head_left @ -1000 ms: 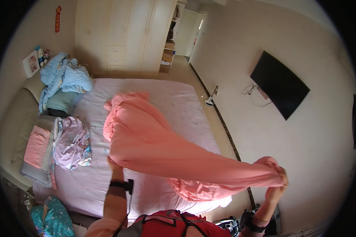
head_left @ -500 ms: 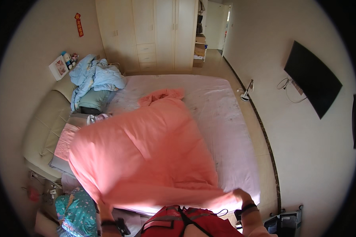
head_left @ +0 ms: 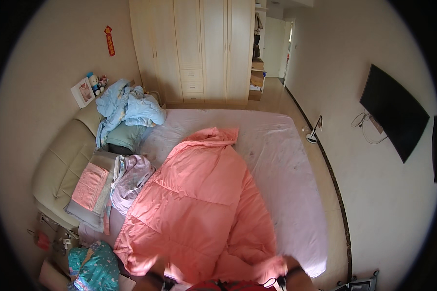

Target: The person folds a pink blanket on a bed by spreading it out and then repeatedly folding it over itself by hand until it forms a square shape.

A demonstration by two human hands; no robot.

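A pink quilt [head_left: 194,203] lies spread over the near and middle part of the bed, its far edge folded over and its right side creased. At the quilt's near edge, left of my body, my left hand [head_left: 158,267] is smeared by motion; its fingers cannot be made out. My right hand [head_left: 287,264] is closed on a bunched part of the quilt's near right edge, also somewhat blurred. Left of the quilt lie a crumpled lilac cloth [head_left: 131,182] and a grey pillow with a pink towel-like cloth [head_left: 90,185] on it.
The bed's pale lilac sheet [head_left: 296,208] shows on the right. A light-blue blanket [head_left: 131,106] is heaped by the beige headboard [head_left: 58,169]. A teal patterned bundle [head_left: 94,266] sits at the near left. A wardrobe [head_left: 189,48] stands beyond; a television [head_left: 395,111] hangs on the right wall.
The billowing quilt has settled flatter onto the bed, uncovering the lilac cloth and grey pillow. Both hands have come lower and closer to my body. The view has tilted upward.
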